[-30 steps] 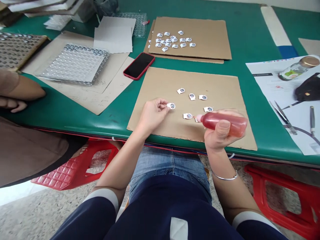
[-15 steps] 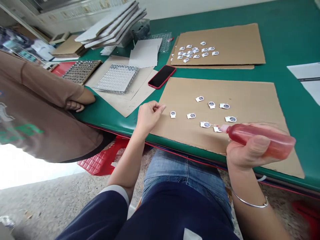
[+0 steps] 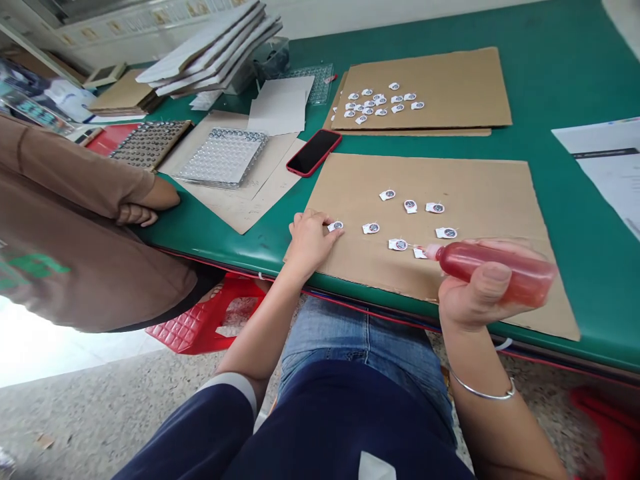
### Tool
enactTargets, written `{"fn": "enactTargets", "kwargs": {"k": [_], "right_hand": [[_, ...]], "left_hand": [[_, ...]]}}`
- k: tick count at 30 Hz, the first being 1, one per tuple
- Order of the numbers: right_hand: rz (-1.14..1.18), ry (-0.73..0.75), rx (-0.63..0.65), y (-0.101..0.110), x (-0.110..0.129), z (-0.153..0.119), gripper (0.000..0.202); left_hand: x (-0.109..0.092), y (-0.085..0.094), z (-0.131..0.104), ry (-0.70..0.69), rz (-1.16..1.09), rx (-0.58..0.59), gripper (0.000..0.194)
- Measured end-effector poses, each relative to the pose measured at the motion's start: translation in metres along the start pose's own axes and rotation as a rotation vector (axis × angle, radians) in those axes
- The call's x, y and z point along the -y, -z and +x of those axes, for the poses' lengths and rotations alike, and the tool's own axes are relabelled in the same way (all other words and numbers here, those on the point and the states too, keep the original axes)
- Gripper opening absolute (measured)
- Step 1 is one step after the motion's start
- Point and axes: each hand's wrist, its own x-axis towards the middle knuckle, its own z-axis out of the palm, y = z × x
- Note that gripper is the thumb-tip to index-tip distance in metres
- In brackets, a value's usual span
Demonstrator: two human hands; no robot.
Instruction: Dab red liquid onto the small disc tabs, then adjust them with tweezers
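My right hand [image 3: 477, 290] grips a squeeze bottle of red liquid [image 3: 493, 268], lying sideways with its nozzle pointing left over the near cardboard sheet [image 3: 480, 183]. Several small white round parts [image 3: 410, 207] lie scattered on that sheet. My left hand [image 3: 310, 239] rests on the sheet's left edge, fingertips touching the leftmost small part [image 3: 335, 226]. The nozzle tip is close to another small part [image 3: 419, 253].
A red phone [image 3: 314, 152] lies left of the sheet. Behind it a second cardboard sheet [image 3: 450, 87] carries a cluster of small parts [image 3: 377, 103]. Clear blister trays [image 3: 223, 157] and stacked boards [image 3: 210, 50] sit far left. A person in a brown shirt [image 3: 75, 220] leans on the table's left edge.
My left hand put down the small part it held, then came down onto the sheet with fingertips on it. The view swung left. The bottle stays in my right hand.
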Motion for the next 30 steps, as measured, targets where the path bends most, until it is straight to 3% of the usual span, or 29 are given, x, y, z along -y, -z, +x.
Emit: {"fn": "enactTargets", "kwargs": {"k": [6, 9, 12, 15, 19, 24, 30], "right_hand": [[0.026, 0.033, 0.016, 0.001, 0.001, 0.0, 0.025], [0.011, 0.03, 0.048, 0.0, 0.001, 0.001, 0.026], [-0.009, 0.022, 0.038, -0.002, 0.001, 0.002, 0.026], [-0.006, 0.019, 0.01, -0.004, 0.0, 0.001, 0.024], [0.002, -0.007, 0.071, -0.003, -0.003, -0.002, 0.024], [-0.063, 0.003, 0.277, 0.002, -0.005, -0.006, 0.029], [-0.114, 0.028, 0.392, 0.002, -0.004, -0.007, 0.026]], "left_hand": [[0.008, 0.003, 0.002, -0.062, -0.141, -0.001, 0.016], [0.001, 0.001, -0.002, -0.082, -0.427, -0.001, 0.018], [-0.015, -0.004, -0.011, -0.033, -0.813, 0.155, 0.024], [-0.032, -0.012, -0.018, 0.005, -1.038, 0.346, 0.026], [-0.041, -0.021, -0.021, 0.065, -1.161, 0.47, 0.032], [-0.038, -0.024, -0.019, 0.08, -1.207, 0.531, 0.033], [-0.04, -0.021, -0.02, 0.096, -1.211, 0.566, 0.03]]}}
